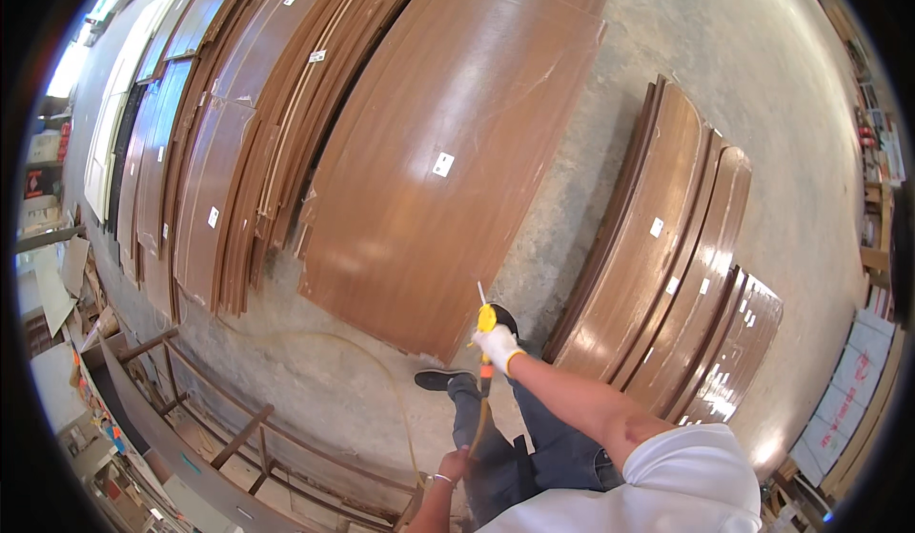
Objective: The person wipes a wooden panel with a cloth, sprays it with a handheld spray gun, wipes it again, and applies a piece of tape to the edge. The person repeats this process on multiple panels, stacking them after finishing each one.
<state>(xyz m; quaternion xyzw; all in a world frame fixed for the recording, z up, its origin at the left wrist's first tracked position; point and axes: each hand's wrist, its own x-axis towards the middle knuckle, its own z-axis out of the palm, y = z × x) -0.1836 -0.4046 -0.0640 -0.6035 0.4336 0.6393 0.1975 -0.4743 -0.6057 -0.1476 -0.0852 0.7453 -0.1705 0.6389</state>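
White cloth shirt [658, 485], short-sleeved: one, nearest, at the lower edge of the frame.

Yellow air blow gun [487, 317] with a slim pale nozzle: one, just below centre, held near the lower end of the large panel. Right hand [498, 346], in a white knit glove with yellow cuff: closed around the gun. Tan flexible hose [481, 417]: one, running from the gun toward the bare left hand [454, 462], with a further length looped across the floor. Left hand: braceleted, beside the hose; whether its fingers gripped it could not be told.

Step in hand, by judgement: gun held ready, nozzle pointed away from the body. A next move appeared to call for a steady aim and free slack in the hose.

Large brown wood-grain panel [419, 209]: one top sheet, upper centre, bearing one white label. Black shoes: two, one at the left [444, 379], one partly behind the gun. Dark trousers [572, 457]: one pair.

Long glossy brown panels [639, 256]: three groups, right of centre. Leaning brown boards [219, 190]: many, upper left, overlapping beyond a sure count. Dark metal frame [243, 436]: one, lower left.
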